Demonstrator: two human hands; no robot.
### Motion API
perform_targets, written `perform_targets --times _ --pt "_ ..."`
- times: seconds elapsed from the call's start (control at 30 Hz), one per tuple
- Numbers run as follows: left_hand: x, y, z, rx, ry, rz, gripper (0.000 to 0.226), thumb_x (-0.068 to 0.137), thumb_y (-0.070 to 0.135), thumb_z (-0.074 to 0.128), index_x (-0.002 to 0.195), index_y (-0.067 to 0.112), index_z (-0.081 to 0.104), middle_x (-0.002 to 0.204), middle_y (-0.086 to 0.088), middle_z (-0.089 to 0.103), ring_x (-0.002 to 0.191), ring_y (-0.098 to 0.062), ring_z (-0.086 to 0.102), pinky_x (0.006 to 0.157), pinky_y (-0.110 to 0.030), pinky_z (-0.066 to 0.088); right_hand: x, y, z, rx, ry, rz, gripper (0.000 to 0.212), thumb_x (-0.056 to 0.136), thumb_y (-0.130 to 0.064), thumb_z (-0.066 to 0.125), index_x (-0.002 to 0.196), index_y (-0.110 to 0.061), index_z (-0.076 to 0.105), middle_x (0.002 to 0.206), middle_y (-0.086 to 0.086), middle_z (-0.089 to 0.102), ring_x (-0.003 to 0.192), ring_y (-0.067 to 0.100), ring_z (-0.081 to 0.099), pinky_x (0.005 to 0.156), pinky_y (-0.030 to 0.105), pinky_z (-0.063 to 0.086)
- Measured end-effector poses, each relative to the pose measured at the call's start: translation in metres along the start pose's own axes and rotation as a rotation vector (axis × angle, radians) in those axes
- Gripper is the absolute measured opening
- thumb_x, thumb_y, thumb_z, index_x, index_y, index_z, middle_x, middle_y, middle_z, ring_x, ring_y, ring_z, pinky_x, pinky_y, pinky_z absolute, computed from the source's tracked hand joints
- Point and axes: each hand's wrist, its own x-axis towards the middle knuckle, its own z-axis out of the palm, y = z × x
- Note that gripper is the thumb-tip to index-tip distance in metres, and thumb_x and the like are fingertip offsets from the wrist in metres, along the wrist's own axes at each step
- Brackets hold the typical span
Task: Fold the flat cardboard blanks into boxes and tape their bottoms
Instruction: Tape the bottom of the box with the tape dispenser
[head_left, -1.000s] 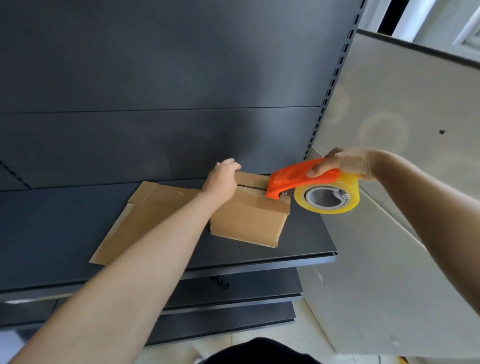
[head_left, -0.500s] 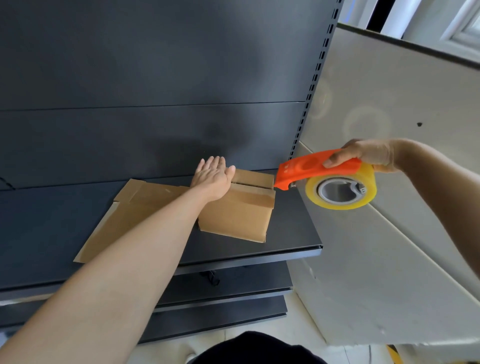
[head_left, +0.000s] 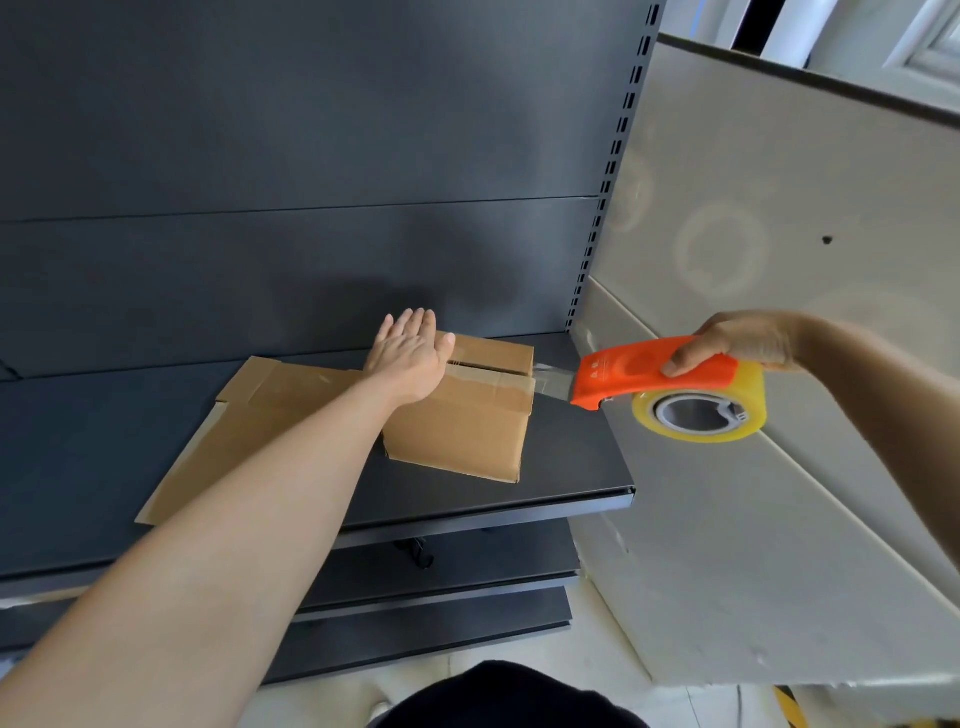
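- A small box (head_left: 457, 441) sits bottom-up near the right end of a dark shelf (head_left: 576, 467), its flaps closed and a strip of clear tape (head_left: 493, 378) laid along the seam.
- The left hand (head_left: 410, 358) lies flat on the box's top at the far-left end of the seam, fingers straight and together, pressing down rather than gripping.
- The tape runs taut off the box's right edge to an orange dispenser (head_left: 639, 369), which the right hand (head_left: 743, 343) grips from above, fingers curled round the body; the yellowish roll (head_left: 750, 400) hangs beneath.
- The strip is not yet cut.
- The box looks light and empty: stiff in its walls, springy at the flaps, and likely to slide on the smooth shelf under the tape's pull.
- A flat palm on the flaps beside the seam seems the safest hold; squeezing the sides could buckle them.
- A flat blank (head_left: 260, 426) lies just left of the box, under the left forearm.
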Motion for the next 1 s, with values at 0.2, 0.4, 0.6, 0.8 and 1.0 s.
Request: perform_targets --times 0.2,0.4,0.6,0.8,1.0 --pt "0.000 0.000 0.002 -0.025 0.014 -0.013 0.060 0.102 0.043 0.005 0.153 0.013 0.002 0.161 -0.005 0.004 0.148 -0.017 -0.004 0.119 -0.034 -0.007 0.014 0.004 0.007 -0.032 0.059 0.032 0.081 0.028 -0.061 0.071 0.091 -0.011 0.072 0.086 0.009 0.074 0.082 0.029 0.069 0.088 0.041 0.053" --pt "-0.006 0.024 -0.005 -0.095 0.141 0.141 0.051 0.102 0.007 0.024 0.151 0.022 0.020 0.160 -0.001 0.014 0.148 -0.025 0.000 0.118 -0.045 0.002 0.026 -0.001 0.017 -0.070 0.064 0.035 0.075 0.034 -0.064 0.070 0.090 -0.015 0.070 0.089 0.006 0.072 0.084 0.026 0.068 0.089 0.039 0.051" --pt "-0.008 0.079 -0.011 -0.152 -0.039 0.004 0.053 0.100 0.043 0.032 0.145 0.015 0.034 0.154 -0.012 0.028 0.146 -0.037 0.005 0.115 -0.055 -0.004 0.036 -0.007 0.025 -0.122 0.054 0.040 0.056 0.056 -0.058 0.074 0.093 -0.018 0.068 0.097 0.004 0.069 0.089 0.025 0.065 0.091 0.038 0.049" --pt "-0.001 0.093 -0.001 0.017 -0.117 -0.067 0.098 0.081 0.073 0.039 0.153 0.014 0.008 0.160 -0.013 0.001 0.145 -0.036 -0.013 0.110 -0.061 -0.015 0.032 -0.004 0.021 -0.105 0.035 0.022 0.066 0.045 -0.061 0.071 0.094 -0.017 0.069 0.095 0.005 0.071 0.087 0.025 0.067 0.091 0.040 0.050" --pt "0.007 0.079 -0.008 -0.024 -0.199 -0.005 0.093 0.080 0.076 0.035 0.152 0.021 0.013 0.160 -0.003 0.008 0.147 -0.028 -0.007 0.114 -0.055 -0.013 0.016 0.022 0.005 0.162 -0.072 -0.028 0.078 0.038 -0.050 0.075 0.101 -0.006 0.069 0.091 0.013 0.075 0.078 0.028 0.070 0.085 0.039 0.053"
